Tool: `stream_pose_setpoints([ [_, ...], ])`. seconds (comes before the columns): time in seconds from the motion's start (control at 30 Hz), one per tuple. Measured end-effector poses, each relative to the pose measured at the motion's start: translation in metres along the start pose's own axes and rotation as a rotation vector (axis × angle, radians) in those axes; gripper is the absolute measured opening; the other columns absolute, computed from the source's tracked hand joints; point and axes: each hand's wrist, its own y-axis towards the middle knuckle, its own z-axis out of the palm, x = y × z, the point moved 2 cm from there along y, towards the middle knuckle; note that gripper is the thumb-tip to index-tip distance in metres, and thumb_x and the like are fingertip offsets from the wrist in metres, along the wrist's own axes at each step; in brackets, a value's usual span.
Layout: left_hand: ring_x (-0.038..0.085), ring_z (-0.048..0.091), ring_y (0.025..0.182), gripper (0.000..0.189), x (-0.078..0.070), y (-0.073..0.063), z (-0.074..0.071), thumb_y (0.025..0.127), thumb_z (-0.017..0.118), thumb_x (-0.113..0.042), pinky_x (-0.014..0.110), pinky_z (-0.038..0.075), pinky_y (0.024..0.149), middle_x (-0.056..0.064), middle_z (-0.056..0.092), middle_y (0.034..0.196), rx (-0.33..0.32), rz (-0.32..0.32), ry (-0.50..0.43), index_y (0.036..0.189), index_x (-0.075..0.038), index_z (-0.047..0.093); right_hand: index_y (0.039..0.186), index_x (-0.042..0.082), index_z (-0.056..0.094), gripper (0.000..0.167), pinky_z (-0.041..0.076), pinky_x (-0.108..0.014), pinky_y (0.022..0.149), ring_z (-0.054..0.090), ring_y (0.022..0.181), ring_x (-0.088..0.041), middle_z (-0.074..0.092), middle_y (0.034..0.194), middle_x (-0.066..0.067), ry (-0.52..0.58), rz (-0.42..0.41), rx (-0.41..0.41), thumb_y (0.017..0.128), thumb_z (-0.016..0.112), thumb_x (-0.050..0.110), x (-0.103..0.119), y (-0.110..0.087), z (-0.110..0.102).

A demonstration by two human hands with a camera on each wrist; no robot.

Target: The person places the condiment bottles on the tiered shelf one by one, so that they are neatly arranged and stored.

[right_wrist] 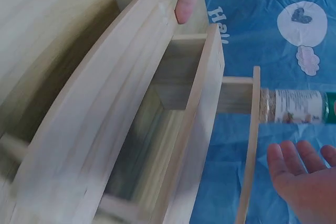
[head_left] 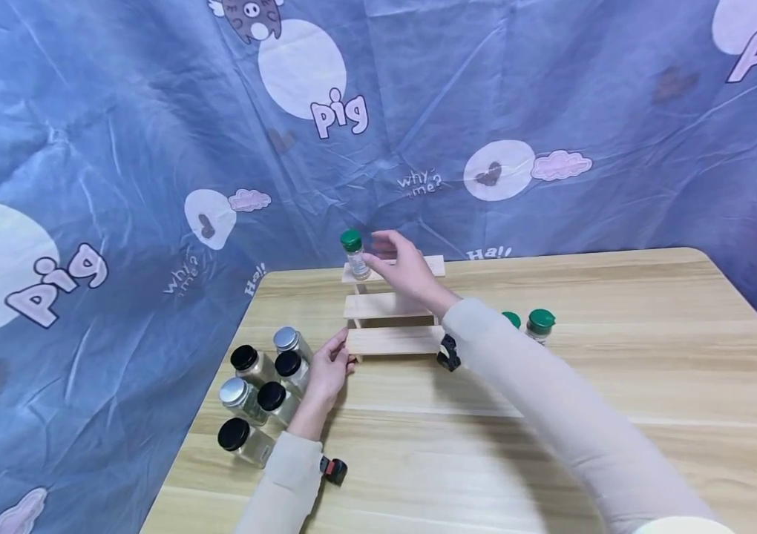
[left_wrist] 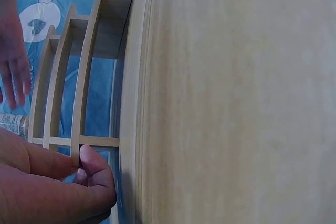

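Observation:
A three-tier wooden rack [head_left: 395,341] stands on the table. On the left end of its top tier sits a spice jar with a green cap [head_left: 357,259], upright. My right hand [head_left: 408,271] is just right of that jar, and in the right wrist view its fingers [right_wrist: 292,157] are extended beside the jar's labelled side [right_wrist: 299,106], with a gap between them. Down at the lowest tier, my left hand [head_left: 327,371] pinches the rack's left end between thumb and fingers, as the left wrist view shows up close.
Left of the rack stand several jars with black lids [head_left: 234,434] and silver lids [head_left: 234,391], close by my left forearm. Two more green-capped jars [head_left: 541,324] are right of the rack, partly behind my right sleeve. A blue printed cloth [head_left: 418,111] hangs behind the table [head_left: 652,371].

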Motion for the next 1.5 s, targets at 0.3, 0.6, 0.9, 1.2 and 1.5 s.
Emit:
stream_pose_setpoints([
  [0.3, 0.011, 0.059, 0.093, 0.049, 0.001, 0.002, 0.002, 0.108, 0.044, 0.005, 0.011, 0.056, 0.074, 0.024, 0.055, 0.139, 0.011, -0.009, 0.001, 0.156, -0.002, 0.047, 0.147, -0.001, 0.053, 0.053, 0.059, -0.042, 0.107, 0.068, 0.125, -0.041, 0.065, 0.141, -0.025, 0.048, -0.051, -0.029, 0.1, 0.073, 0.014, -0.005, -0.045, -0.053],
  [0.6, 0.011, 0.057, 0.093, 0.05, 0.002, -0.002, -0.003, 0.108, 0.042, 0.006, 0.012, 0.057, 0.075, 0.024, 0.056, 0.137, 0.002, -0.017, -0.002, 0.156, -0.003, 0.047, 0.151, 0.003, 0.049, 0.054, 0.055, -0.023, 0.108, 0.063, 0.132, -0.04, 0.061, 0.147, -0.024, -0.017, -0.072, -0.037, 0.103, 0.069, 0.017, -0.021, -0.098, -0.109],
  [0.9, 0.011, 0.057, 0.094, 0.05, 0.003, -0.003, -0.001, 0.108, 0.042, 0.006, 0.012, 0.057, 0.075, 0.024, 0.056, 0.138, 0.008, -0.028, 0.004, 0.156, -0.003, 0.047, 0.151, 0.006, 0.053, 0.051, 0.049, -0.007, 0.104, 0.062, 0.124, 0.003, 0.062, 0.146, -0.024, -0.135, -0.047, -0.161, 0.104, 0.068, 0.018, -0.042, -0.153, -0.17],
  [1.2, 0.013, 0.058, 0.096, 0.049, -0.001, 0.002, -0.002, 0.108, 0.042, 0.005, 0.011, 0.056, 0.074, 0.022, 0.053, 0.135, 0.009, -0.019, -0.005, 0.156, -0.003, 0.047, 0.153, 0.008, 0.051, 0.054, 0.048, -0.001, 0.094, 0.058, 0.118, 0.014, 0.061, 0.144, -0.028, -0.18, 0.008, -0.156, 0.103, 0.069, 0.017, -0.079, -0.191, -0.195],
  [1.5, 0.014, 0.058, 0.098, 0.049, -0.001, -0.001, -0.002, 0.109, 0.043, 0.004, 0.011, 0.056, 0.075, 0.022, 0.051, 0.139, 0.018, -0.04, 0.008, 0.157, -0.005, 0.047, 0.155, -0.005, 0.042, 0.06, 0.048, -0.001, 0.094, 0.057, 0.11, 0.019, 0.061, 0.139, -0.034, -0.129, 0.063, -0.064, 0.103, 0.068, 0.013, -0.111, -0.208, -0.183],
])
